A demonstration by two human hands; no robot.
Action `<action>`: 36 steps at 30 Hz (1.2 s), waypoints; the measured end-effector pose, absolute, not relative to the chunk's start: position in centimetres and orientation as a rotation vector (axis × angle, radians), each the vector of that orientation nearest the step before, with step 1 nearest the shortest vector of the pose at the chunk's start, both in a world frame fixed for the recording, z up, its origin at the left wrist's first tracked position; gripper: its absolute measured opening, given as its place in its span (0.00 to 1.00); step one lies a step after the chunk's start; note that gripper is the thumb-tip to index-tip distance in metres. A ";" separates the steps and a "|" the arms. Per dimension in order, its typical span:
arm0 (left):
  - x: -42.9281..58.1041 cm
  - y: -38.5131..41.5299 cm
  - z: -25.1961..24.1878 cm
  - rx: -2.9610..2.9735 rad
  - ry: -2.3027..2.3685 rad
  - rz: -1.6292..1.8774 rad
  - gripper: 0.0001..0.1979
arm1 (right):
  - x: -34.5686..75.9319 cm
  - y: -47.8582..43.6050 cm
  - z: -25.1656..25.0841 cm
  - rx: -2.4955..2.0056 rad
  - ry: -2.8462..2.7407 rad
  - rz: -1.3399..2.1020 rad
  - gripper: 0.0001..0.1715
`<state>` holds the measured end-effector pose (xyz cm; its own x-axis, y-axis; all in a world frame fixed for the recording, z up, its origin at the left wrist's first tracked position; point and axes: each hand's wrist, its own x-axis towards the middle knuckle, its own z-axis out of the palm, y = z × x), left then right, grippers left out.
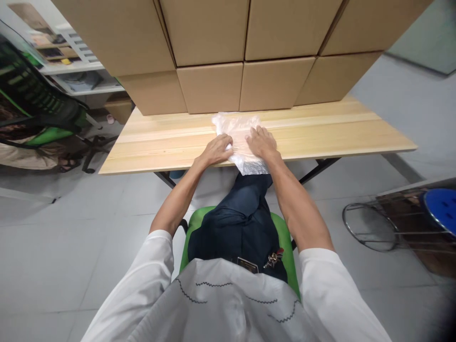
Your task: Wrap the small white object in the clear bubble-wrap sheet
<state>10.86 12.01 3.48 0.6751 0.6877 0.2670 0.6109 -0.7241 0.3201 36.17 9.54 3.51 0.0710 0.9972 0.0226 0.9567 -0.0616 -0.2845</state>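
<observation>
A crinkled piece of clear plastic film, perhaps a bag, lies on the wooden table, its near corner hanging over the front edge. My left hand is at the film's left side, fingers curled around a bunched whitish part of it. On the right side of the film rests my right hand, palm down, its fingers slightly bent and apart, the tips touching the plastic. Whether anything lies inside or under the film I cannot make out.
Stacked cardboard boxes form a wall along the table's back. I sit on a green chair. To the left are another chair, with part of a seated person, and a shelf. A blue stool lies tipped over at right.
</observation>
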 end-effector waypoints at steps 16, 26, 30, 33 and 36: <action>8.2 11.6 4.0 2.679 1.080 0.594 0.07 | 36.7 9.4 3.0 -2.110 -1.948 0.272 0.46; 5.4 10.5 4.0 2.658 1.103 0.567 0.14 | 37.0 9.6 2.4 -2.085 -1.924 0.261 0.46; 5.2 10.6 3.8 2.673 1.135 0.547 0.17 | 36.7 9.1 3.3 -2.121 -1.964 0.232 0.46; 5.7 11.1 3.8 2.704 1.151 0.507 0.20 | 36.7 8.9 3.7 -2.171 -1.974 0.234 0.46; 5.9 11.5 3.7 2.705 1.161 0.478 0.22 | 36.9 9.2 3.7 -2.180 -1.960 0.230 0.47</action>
<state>5.85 11.54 3.68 0.6478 0.7271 0.2275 0.6763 -0.6863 0.2677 36.94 9.16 3.73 0.1084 0.9939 0.0184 0.9627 -0.1003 -0.2511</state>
